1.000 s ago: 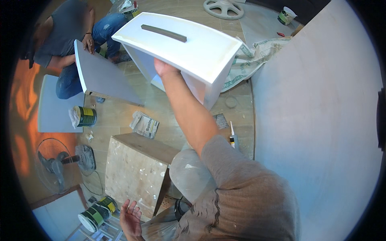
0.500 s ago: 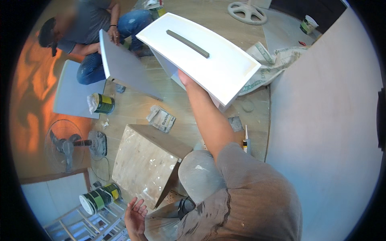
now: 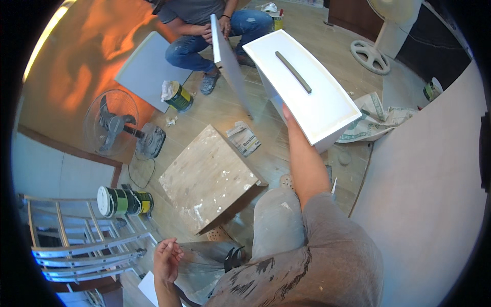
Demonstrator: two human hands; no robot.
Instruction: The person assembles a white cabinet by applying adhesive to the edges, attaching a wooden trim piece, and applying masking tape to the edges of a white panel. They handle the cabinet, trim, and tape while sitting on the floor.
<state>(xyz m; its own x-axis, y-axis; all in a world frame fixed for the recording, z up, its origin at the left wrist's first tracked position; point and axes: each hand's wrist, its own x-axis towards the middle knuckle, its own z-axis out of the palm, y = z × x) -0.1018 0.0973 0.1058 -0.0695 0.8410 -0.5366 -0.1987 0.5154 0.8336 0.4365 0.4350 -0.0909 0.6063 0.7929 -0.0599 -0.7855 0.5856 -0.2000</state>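
A white drawer [image 3: 307, 77] with a long dark grey handle [image 3: 293, 71] on its front is held out at the upper middle. My right hand [image 3: 287, 115] grips it from beneath; most of the fingers are hidden behind the drawer. Low on the left, my left hand [image 3: 168, 260] is raised beside my knee, its fingers loosely bent and apart, with nothing in it. Between my left hand and the drawer stands a paint-spotted wooden box [image 3: 209, 179], turned at an angle on the floor.
Another person [image 3: 199, 36] crouches at the back, holding a white panel [image 3: 230, 66] upright. A standing fan [image 3: 115, 128], an aluminium ladder [image 3: 87, 250] and paint cans [image 3: 125, 202] are on the left. A large pale panel [image 3: 424, 194] borders the right; a sack [image 3: 378, 120] lies near it.
The whole view has swung left, so things appear farther right, with more of the ladder showing. The fingers of my left hand have bent inward. My right hand still holds the drawer.
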